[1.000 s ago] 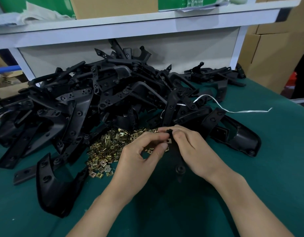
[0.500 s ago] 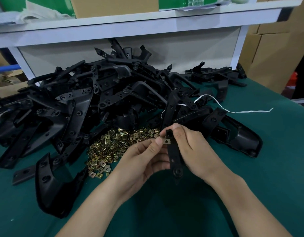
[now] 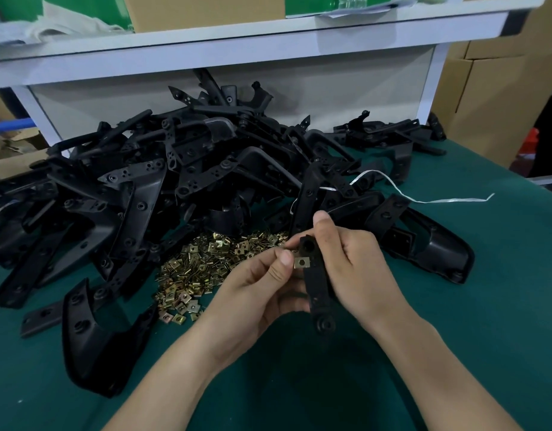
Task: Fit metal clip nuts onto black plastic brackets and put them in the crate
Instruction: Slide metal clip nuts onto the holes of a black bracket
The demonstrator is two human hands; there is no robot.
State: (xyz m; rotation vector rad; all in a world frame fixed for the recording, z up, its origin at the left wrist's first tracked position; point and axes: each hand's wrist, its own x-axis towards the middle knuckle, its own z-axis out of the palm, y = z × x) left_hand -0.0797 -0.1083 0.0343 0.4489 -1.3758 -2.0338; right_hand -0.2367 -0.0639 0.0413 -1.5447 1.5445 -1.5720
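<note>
My right hand [image 3: 358, 265] grips a narrow black plastic bracket [image 3: 317, 293], held upright above the green table. A small metal clip nut [image 3: 301, 262] sits against the bracket's left edge near its top, and my left hand [image 3: 262, 290] pinches that nut with thumb and fingers. A heap of brass-coloured clip nuts [image 3: 203, 269] lies on the table just left of my hands. A big pile of black brackets [image 3: 181, 181] fills the space behind. No crate is in view.
A curved black bracket [image 3: 91, 346] lies at the front left. Another large black piece [image 3: 430, 247] lies to the right, with a white strap [image 3: 436, 200] across it. A white shelf [image 3: 237, 42] overhangs the back. Cardboard boxes [image 3: 492, 98] stand at the right.
The bracket has been tipped upright and lifted slightly toward me. My left hand drew back from the top, and the clip nut now shows against the bracket's left edge.
</note>
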